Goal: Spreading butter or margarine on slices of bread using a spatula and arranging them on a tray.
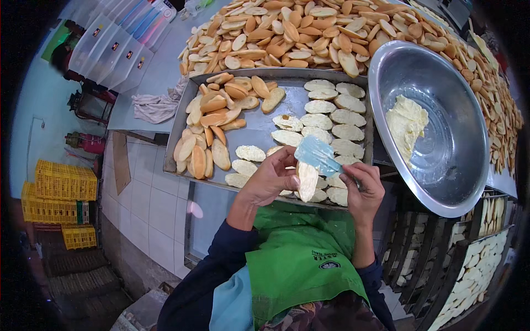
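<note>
My left hand (271, 176) holds a bread slice (307, 182) whose upper face is coated with pale cream. Between the fingers of my right hand (364, 188) is a light-blue plastic scraper (316, 155), its smeared blade lying over the slice's far end. Both hands are above the near edge of a metal tray (256, 124). Cream-coated slices (348, 118) lie in rows at the tray's right and near side; uncoated bread slices (213, 111) are heaped at its left. Right of the tray, a large steel bowl (451, 136) contains a lump of pale cream (406, 124).
A large pile of bread slices (285, 33) covers the table behind the tray. A cloth (155, 107) and clear plastic bins (112, 53) are at the left. Racked trays of coated slices (472, 273) stand at lower right, yellow crates (66, 186) at far left.
</note>
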Available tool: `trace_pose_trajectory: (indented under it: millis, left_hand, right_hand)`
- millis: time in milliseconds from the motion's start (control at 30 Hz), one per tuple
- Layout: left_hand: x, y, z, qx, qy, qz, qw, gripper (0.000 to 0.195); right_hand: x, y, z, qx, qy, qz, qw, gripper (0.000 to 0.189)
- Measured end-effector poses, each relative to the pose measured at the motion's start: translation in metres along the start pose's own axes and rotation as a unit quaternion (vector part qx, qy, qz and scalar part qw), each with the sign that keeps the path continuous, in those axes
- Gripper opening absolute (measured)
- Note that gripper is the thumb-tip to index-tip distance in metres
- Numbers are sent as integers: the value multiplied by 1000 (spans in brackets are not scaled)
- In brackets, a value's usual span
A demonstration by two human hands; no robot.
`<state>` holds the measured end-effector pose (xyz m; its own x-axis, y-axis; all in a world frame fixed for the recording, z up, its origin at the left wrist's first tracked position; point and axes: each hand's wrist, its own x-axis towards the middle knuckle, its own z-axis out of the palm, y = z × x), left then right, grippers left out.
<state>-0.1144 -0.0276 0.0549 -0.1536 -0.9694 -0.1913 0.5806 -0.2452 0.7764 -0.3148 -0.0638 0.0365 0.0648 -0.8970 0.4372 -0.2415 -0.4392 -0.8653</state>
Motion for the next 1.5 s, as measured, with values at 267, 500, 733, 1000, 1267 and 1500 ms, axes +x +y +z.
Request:
trace_pose_trajectory:
  millis: [267,500,733,1000,1267,1500]
  left_hand:
    - [-9,-3,-10,-2,-83,-80,993,69]
    - [-6,13,-28,78,-34,-26,996,62]
    - [80,90,-88,361,3,-96,928,43]
    - [192,73,-124,664,-46,-100,739,29]
    - [211,63,-129,809,-112,28,576,23]
    - [202,55,-111,772,-121,43,622,21]
  right_hand:
    - [1,2,-3,-76,6,12,997,23]
    - [-5,11,-14,25,26,129,991,20]
    - [-9,20,-27,68,43,163,983,22]
    - [-13,13,-33,54,42,175,982,23]
    - [-13,14,-34,44,46,168,984,23]
    - [-10,10,-29,36,27,161,986,22]
